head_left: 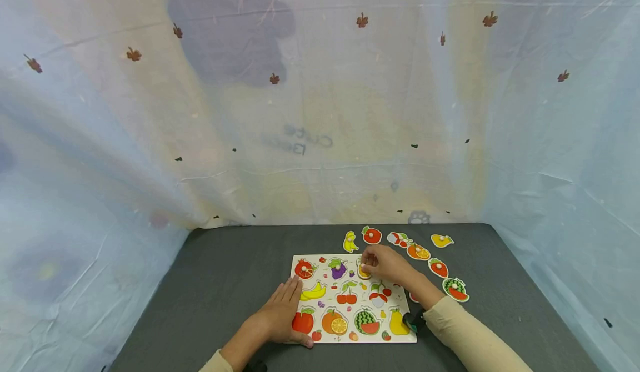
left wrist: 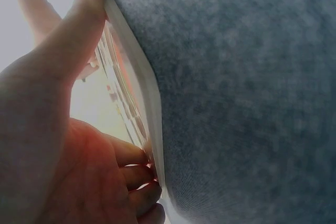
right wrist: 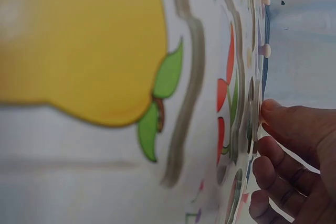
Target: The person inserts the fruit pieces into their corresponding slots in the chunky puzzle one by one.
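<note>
- Table (head_left: 225, 283): with twelve set at the far side of the board, loose pieces are strewn across its dark top from twelve round to three.
- Board (head_left: 362, 300): it is laid flat on the table, with bright fruit printed on white; most pictures, ringed by cut outlines, are left uncovered, so the work is judged to be at an early stage.
- Left hand (head_left: 280, 313): it is spread wide and rested along the board's edge, from nine to seven.
- Right hand (head_left: 385, 264): it is drawn narrow, and a yellow-orange piece (head_left: 364, 275) is pinched by it near the board's twelve; whether that piece is seated cannot be told.
- Off the board: watermelon (head_left: 455, 289) is seen at three, strawberry (head_left: 438, 268) just above it, orange (head_left: 418, 251) and pear (head_left: 442, 241) at two, lychee (head_left: 399, 240) at one, apple (head_left: 371, 235) and bananas (head_left: 350, 242) near twelve; a red piece (head_left: 414, 297) at three is mostly hidden by the right arm.
- Apparently seated: pomegranate (head_left: 304, 270) at ten and grapes (head_left: 338, 270) at eleven, pale knobs left upward.
</note>
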Motion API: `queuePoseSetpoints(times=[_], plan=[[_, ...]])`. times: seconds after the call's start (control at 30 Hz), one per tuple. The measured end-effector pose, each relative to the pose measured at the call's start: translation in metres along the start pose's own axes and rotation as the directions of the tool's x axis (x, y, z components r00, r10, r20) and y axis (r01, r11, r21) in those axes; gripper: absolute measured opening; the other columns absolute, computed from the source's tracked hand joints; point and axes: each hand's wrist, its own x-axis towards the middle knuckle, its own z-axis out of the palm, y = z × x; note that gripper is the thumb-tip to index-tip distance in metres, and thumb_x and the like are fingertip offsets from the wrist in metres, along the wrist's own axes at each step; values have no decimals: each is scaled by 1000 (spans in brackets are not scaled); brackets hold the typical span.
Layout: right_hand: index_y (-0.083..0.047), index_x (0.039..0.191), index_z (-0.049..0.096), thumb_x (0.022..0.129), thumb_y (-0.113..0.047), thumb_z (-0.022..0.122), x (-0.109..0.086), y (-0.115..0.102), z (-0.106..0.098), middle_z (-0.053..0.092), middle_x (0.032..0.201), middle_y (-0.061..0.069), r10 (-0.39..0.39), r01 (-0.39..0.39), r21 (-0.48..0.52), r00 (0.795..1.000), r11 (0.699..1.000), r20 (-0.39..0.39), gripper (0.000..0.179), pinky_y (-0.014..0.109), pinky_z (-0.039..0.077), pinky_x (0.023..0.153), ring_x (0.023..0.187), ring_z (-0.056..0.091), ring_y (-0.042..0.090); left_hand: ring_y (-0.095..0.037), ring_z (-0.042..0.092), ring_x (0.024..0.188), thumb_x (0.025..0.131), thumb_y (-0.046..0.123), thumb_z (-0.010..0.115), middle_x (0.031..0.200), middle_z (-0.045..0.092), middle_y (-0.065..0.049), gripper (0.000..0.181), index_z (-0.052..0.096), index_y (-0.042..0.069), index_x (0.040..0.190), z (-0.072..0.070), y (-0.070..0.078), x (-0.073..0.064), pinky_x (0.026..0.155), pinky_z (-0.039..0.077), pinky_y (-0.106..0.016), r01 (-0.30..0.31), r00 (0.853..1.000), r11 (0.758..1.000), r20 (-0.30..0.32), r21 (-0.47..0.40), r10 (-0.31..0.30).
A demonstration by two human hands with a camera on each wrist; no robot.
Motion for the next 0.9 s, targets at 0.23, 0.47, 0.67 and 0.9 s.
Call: queuePoseSetpoints(times=[0.23,0.47,0.67,0.9], plan=[[-17,97,72,98,-16,82,1,1,2,61,82,-9,-6,6,-5,1000,1000,19,9,26,49,63,71,54,8,-40,20,163,71,72,90,175,22,-24,140,25,-7,166,0,-1,0,132,18,-57,-2,1000,1000,4,3,2],[-13,98,73,97,-15,82,2,1,1,61,82,-8,-17,17,-2,1000,1000,16,9,26,49,63,71,54,8,-39,20,163,72,72,90,175,22,-24,139,25,-8,166,-1,0,0,133,18,-57,-1,1000,1000,6,6,1],[-15,97,72,98,-15,82,2,1,0,61,81,-7,-12,12,0,999,1000,33,9,26,48,62,70,54,9,-39,21,163,71,72,90,175,23,-24,139,25,-7,166,-1,0,0,133,18,-57,-1,1000,1000,6,7,1],[-15,98,72,98,-16,82,3,1,0,60,80,-7,5,-5,3,999,1000,47,10,27,48,61,68,53,10,-40,21,163,71,73,89,175,24,-24,140,25,-7,166,-1,-1,1,132,18,-57,-2,1000,1000,4,12,2]])
